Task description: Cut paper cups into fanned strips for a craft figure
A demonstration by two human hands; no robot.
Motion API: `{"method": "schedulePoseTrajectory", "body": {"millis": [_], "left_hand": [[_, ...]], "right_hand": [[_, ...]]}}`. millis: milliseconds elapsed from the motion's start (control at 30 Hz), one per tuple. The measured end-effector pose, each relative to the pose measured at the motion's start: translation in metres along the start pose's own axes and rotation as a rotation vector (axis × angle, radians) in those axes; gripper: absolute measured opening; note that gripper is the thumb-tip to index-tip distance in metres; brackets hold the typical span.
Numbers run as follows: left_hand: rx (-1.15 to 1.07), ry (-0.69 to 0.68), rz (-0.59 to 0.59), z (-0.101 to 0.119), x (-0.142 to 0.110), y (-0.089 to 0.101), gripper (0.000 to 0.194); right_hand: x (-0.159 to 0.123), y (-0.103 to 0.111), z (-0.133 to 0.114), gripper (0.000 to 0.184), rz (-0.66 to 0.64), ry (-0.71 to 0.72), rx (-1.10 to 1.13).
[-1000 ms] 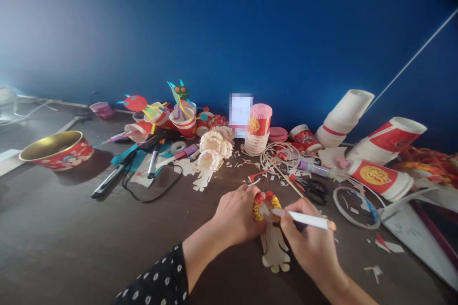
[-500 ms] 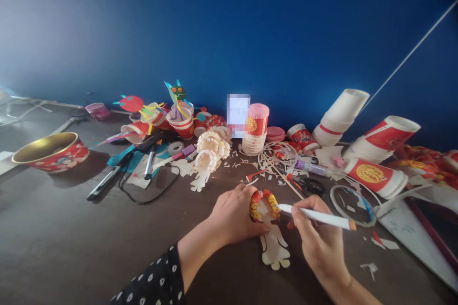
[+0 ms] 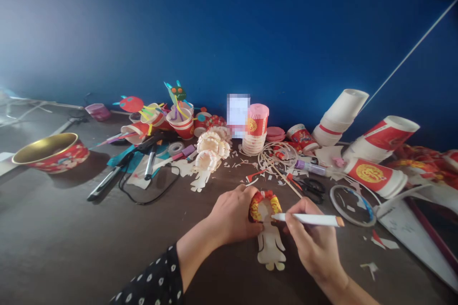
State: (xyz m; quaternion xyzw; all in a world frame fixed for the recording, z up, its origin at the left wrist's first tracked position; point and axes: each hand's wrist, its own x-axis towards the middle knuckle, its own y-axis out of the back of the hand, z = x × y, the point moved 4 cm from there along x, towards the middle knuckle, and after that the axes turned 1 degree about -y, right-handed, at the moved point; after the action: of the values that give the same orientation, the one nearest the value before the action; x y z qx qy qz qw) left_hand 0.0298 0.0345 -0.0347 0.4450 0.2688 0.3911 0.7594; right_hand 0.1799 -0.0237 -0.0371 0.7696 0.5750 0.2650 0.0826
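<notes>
My left hand [image 3: 234, 215] grips the head end of a cream paper figure cutout [image 3: 271, 245], whose arms and feet lie flat on the table. A ruffled red and yellow paper trim [image 3: 263, 202] circles the figure's head. My right hand [image 3: 311, 240] holds a white marker pen [image 3: 307, 219] with an orange end. Its tip rests on the pale paper inside the trim. My left fingers hide part of the trim's left side.
Paper scraps litter the dark table. Black scissors [image 3: 311, 189] and a wire hoop [image 3: 352, 206] lie to the right, with stacked paper cups [image 3: 381, 136] beyond. Pale paper flowers [image 3: 211, 150] stand ahead. A red bowl [image 3: 50, 155] sits far left, below a blue wall.
The marker tip has moved left from the trim's right edge onto the pale paper, and the pen lies more level. The figure's lower end has swung slightly left.
</notes>
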Motion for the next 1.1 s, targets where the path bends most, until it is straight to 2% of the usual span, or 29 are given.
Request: {"method": "schedulePoseTrajectory", "body": {"millis": [300,700,867,1100], "left_hand": [[0.003,0.006,0.009,0.0008,-0.0002,-0.0009,0.048],[0.029,0.021,-0.014,0.0029,-0.0016,0.0010,0.050],[0.030,0.014,0.006,0.0018,-0.0011,-0.0006,0.051],[0.039,0.022,0.001,0.0028,-0.0003,-0.0012,0.046]], "right_hand": [[0.0007,-0.0024,-0.0004,0.020,-0.023,0.006,-0.019],[0.0040,-0.0010,0.0036,0.016,0.015,-0.123,0.138],[0.0044,-0.0006,0.0030,0.017,0.035,-0.106,0.129],[0.0021,-0.0021,0.0015,0.018,-0.025,-0.045,0.070]]}}
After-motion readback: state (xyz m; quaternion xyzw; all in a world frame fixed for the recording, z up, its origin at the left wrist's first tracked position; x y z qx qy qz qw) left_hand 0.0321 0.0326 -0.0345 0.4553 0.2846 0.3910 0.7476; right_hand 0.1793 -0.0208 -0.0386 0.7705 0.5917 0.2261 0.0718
